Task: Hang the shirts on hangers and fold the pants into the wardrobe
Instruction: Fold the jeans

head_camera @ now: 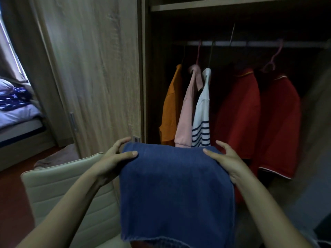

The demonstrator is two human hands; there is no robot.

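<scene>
I hold folded blue denim pants (pixel 175 190) in front of me, their frayed hem hanging toward the bottom of the view. My left hand (pixel 114 158) grips the left side of the fold, thumb on top. My right hand (pixel 227 160) grips the right side the same way. Behind them the open wardrobe (pixel 154 8) shows a rail (pixel 250 44) with shirts on hangers: an orange shirt (pixel 170 108), a pink shirt (pixel 186 111), a white shirt with navy stripes (pixel 202 119) and two red polo shirts (pixel 238 111) (pixel 279 122).
A cream padded chair (pixel 59 187) stands at my lower left, under my left arm. The shut wardrobe door (pixel 93 68) with a handle (pixel 72 121) fills the left middle. A bed (pixel 16 111) with bedding lies at the far left by a curtain.
</scene>
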